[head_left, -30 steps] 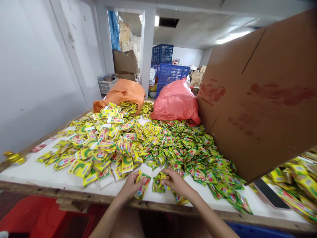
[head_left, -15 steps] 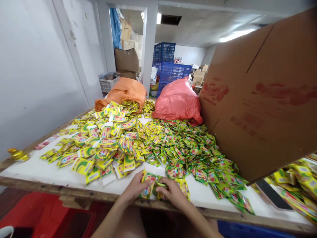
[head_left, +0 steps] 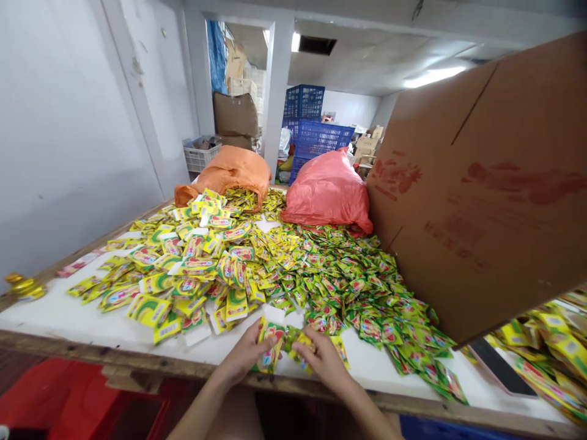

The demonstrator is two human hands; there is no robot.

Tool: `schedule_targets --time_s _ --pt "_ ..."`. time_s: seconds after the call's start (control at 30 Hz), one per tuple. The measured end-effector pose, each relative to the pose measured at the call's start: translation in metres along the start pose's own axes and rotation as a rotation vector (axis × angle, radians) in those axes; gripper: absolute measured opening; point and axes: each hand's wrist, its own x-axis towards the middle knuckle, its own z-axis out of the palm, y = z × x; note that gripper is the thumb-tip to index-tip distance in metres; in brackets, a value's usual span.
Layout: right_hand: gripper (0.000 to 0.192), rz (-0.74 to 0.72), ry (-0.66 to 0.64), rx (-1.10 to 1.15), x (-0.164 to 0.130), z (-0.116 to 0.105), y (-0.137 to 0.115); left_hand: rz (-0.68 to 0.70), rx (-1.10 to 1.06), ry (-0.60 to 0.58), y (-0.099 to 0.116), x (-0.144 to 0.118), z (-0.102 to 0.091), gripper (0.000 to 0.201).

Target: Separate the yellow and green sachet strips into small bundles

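Left hand (head_left: 247,349): I am pinching a yellow packet (head_left: 271,330) between thumb and fingers | Right hand (head_left: 324,355): I am pinching small sachets (head_left: 292,338) just beside it | Location: both are sitting near the white tabletop's (head_left: 105,327) front edge, the green sachet pile (head_left: 367,287) lying beyond

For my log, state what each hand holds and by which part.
Left hand: a yellow packet, by its left side, thumb on front. Right hand: small sachets, gripped part unclear.
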Motion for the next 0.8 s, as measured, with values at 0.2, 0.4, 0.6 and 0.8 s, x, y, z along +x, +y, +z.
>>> schedule_targets --time_s 0.2,0.4,0.6,0.8 --pt "0.033 0.111 0.579 0.256 0.047 0.025 -0.025 0.039 0.172 -0.078 0.002 0.003 0.006 0.039" --pt "0.030 -0.014 0.575 0.047 0.054 0.044 -0.022 0.087 0.204 -0.078 0.003 0.002 0.006 0.045" --pt "0.032 0.021 0.598 -0.017 0.057 0.037 -0.019 0.075 0.185 -0.121 0.007 0.000 0.008 0.042" --pt "0.033 -0.090 0.593 -0.127 0.059 0.044 -0.019 0.090 0.153 -0.112 0.004 0.001 0.004 0.047"
